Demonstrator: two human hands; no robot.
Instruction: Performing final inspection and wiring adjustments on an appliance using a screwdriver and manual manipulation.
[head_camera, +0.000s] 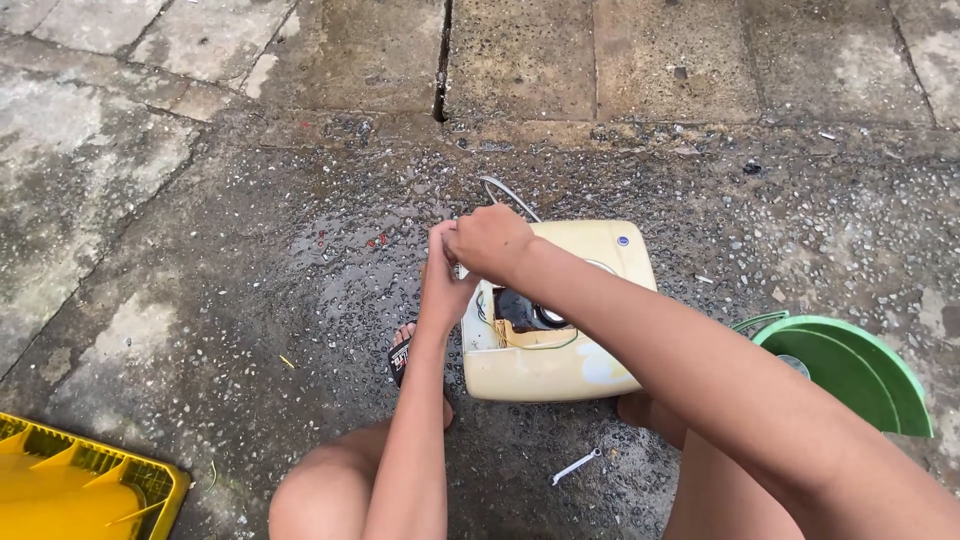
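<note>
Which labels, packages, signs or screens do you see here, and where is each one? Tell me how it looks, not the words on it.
Small round blue badge: on the top of the cream appliance housing, near its far right corner.
Strap of the black sandal: beside the left hand, with small red and white printing.
No packages, signs or screens are in view.

One cream appliance casing (560, 330), one spanner (577, 466), one green bucket (850, 375), one yellow crate (80, 490), two hands.
</note>
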